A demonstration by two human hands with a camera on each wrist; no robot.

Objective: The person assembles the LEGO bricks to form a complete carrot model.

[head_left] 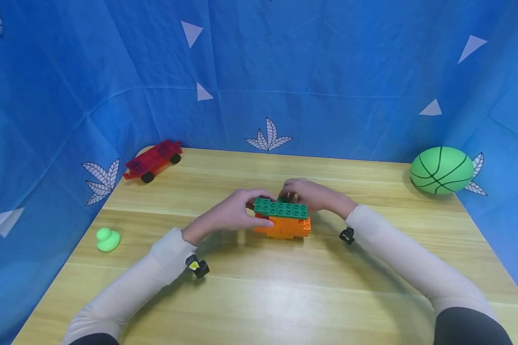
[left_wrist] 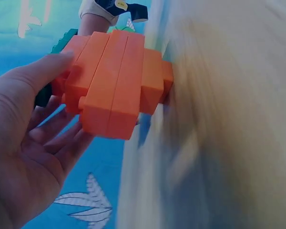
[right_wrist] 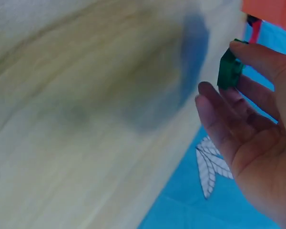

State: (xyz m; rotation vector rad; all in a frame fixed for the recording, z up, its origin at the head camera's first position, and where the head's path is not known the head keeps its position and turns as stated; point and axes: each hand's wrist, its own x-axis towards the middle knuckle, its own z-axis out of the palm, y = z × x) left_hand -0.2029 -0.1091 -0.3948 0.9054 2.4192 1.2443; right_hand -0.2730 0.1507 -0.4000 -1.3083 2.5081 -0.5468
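Note:
Near the middle of the table, a build of orange toy bricks [head_left: 287, 227] carries a row of studded green bricks [head_left: 286, 209] on top. My left hand [head_left: 237, 211] grips its left end, thumb on the near side. Up close in the left wrist view, the orange blocks [left_wrist: 115, 78] form a stepped body, and the fingers reach behind it. Just behind the right part of the build is my right hand [head_left: 312, 194]. A small green brick [right_wrist: 229, 69] is pinched between its thumb and fingers in the right wrist view; the head view mostly hides that brick.
A red toy car [head_left: 153, 160] stands at the table's back left corner. On the left lies a light green rubber duck [head_left: 108, 239]. The green ball [head_left: 442, 170] sits at the back right. A blue patterned cloth [head_left: 259, 62] hangs behind the wooden table [head_left: 276, 297].

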